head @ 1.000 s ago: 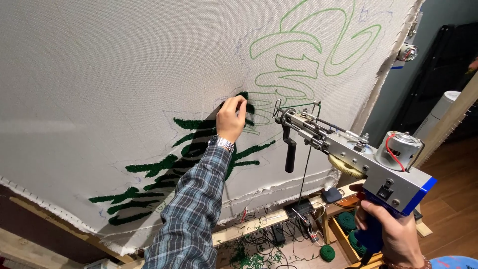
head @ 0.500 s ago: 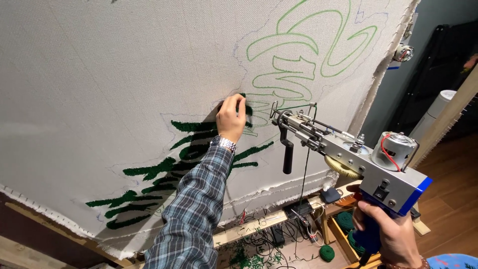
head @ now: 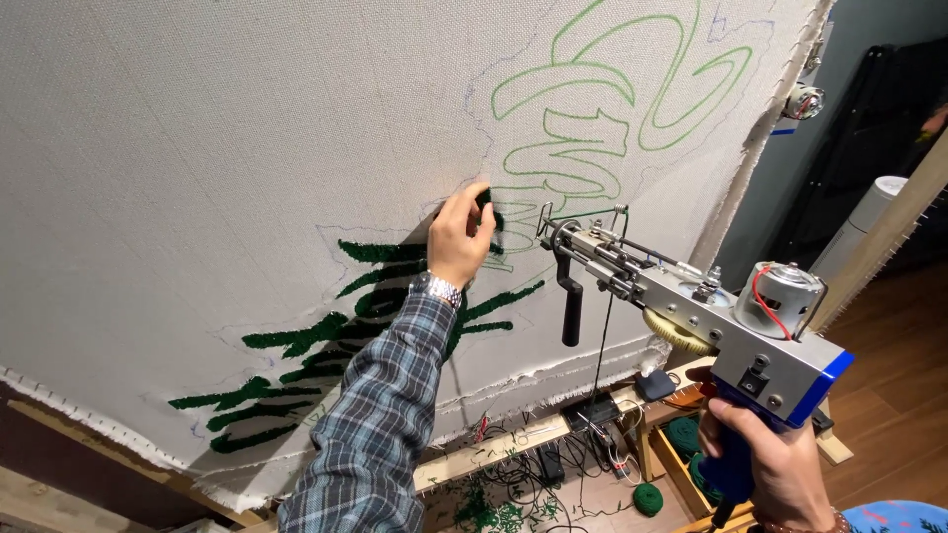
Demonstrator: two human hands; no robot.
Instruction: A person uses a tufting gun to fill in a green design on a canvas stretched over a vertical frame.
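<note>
Left hand (head: 460,240) raised against the stretched cloth (head: 197,168), fingers curled together with the tips pinching or pressing at a small dark green tuft just above the filled-in green yarn patches (head: 395,296); cannot tell whether anything is actually pinched. Plaid sleeve and a metal wristwatch (head: 435,289) below that hand. Right hand (head: 765,464) wrapped tight around the blue handle of the tufting gun (head: 691,306), held low toward the cloth's lower right corner, well apart from the left hand. Gun pointing left and slightly up, metal nose just beside the cloth near the bottom of the light green outline drawing (head: 602,109), black front grip hanging down, silver motor on top at the rear. Thin green yarn strand running down from the gun's nose. Cloth pinned on a wooden frame (head: 513,439), frayed along the bottom edge. Green yarn balls (head: 647,496) and tangled cables on the floor under the frame's lower right corner.
</note>
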